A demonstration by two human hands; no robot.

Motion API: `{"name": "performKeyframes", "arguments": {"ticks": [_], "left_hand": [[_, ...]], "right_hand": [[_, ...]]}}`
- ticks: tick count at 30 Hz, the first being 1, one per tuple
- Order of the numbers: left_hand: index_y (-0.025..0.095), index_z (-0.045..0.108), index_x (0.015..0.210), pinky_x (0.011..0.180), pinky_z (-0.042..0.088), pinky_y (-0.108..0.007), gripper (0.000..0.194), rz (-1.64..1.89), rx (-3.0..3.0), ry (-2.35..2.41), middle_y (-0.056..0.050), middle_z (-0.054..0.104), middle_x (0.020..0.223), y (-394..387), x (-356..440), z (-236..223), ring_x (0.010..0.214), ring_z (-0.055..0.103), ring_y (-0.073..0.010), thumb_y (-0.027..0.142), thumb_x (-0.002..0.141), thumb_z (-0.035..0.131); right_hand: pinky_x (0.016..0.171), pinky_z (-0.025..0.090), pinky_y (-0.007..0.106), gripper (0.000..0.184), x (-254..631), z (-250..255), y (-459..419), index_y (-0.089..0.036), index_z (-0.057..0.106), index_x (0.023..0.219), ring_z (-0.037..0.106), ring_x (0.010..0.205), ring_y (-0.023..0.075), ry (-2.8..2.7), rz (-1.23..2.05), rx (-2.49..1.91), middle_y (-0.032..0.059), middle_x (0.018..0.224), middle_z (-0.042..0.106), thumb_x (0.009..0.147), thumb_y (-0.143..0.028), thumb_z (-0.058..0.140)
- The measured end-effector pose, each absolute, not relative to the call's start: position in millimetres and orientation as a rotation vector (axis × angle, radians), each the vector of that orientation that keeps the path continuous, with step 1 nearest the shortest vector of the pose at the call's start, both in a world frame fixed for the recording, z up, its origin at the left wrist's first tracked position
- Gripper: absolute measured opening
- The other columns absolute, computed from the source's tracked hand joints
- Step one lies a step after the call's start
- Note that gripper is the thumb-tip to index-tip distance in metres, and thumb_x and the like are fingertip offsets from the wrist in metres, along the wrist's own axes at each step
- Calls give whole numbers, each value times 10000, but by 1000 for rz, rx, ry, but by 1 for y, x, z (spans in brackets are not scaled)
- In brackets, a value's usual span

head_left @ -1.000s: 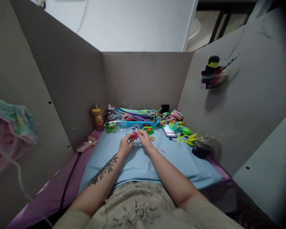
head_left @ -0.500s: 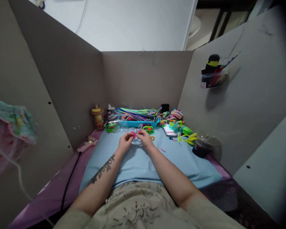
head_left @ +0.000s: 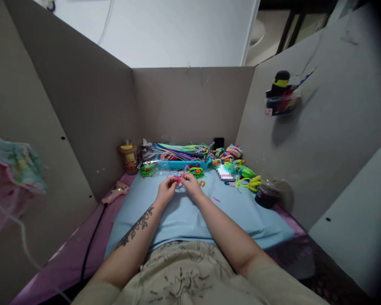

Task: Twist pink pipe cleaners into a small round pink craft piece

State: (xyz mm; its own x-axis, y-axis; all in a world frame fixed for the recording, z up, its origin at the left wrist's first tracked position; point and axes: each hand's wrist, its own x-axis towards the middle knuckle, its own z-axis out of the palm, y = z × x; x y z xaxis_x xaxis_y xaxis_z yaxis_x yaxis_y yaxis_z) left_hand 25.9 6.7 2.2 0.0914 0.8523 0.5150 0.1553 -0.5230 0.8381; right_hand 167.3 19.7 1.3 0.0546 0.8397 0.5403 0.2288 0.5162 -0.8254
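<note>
Fingers pinched closed, a person's left hand (head_left: 167,190) and right hand (head_left: 192,186) grip a pink pipe-cleaner piece (head_left: 178,180) between them over a light-blue cloth (head_left: 228,220), before a blue tray (head_left: 195,164) of pipe cleaners (head_left: 180,150).

The one camera looks from the head of the person (head_left: 184,275), forward and down; the left hand (head_left: 166,190) and right hand (head_left: 192,186) fall mid-view; the back panel (head_left: 190,106) stands farther off

No text, label, brand, number or sign is readable.
</note>
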Motion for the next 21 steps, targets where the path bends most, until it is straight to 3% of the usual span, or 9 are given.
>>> {"name": "performKeyframes", "arguments": {"ticks": [6, 12, 21], "left_hand": [[174, 574, 856, 659, 449, -247, 120, 1446, 1847, 978, -28, 618, 803, 8, 26, -1, 695, 564, -129, 241, 764, 538], [190, 484, 1034, 715, 456, -256, 336, 1458, 1881, 1014, -26, 607, 886, 3, 27, 2, 768, 593, -136, 231, 722, 600], [170, 476, 1000, 710, 477, -259, 367, 1492, 1806, 1024, -36, 623, 881, 3, 28, 5, 763, 613, -140, 209, 670, 633]], "right_hand": [[800, 399, 297, 281, 166, -1, 22, -196, 492, 574, 502, 791, 167, -1496, 567, -978, 17, 758, 511, 752, -408, 537], [861, 385, 309, 248, 165, -5, 25, -192, 510, 585, 515, 849, 176, -1452, 558, -1021, 35, 845, 501, 730, -388, 553], [859, 384, 315, 249, 162, -7, 25, -190, 513, 584, 518, 856, 181, -1452, 580, -1011, 35, 837, 496, 732, -386, 552]]}}
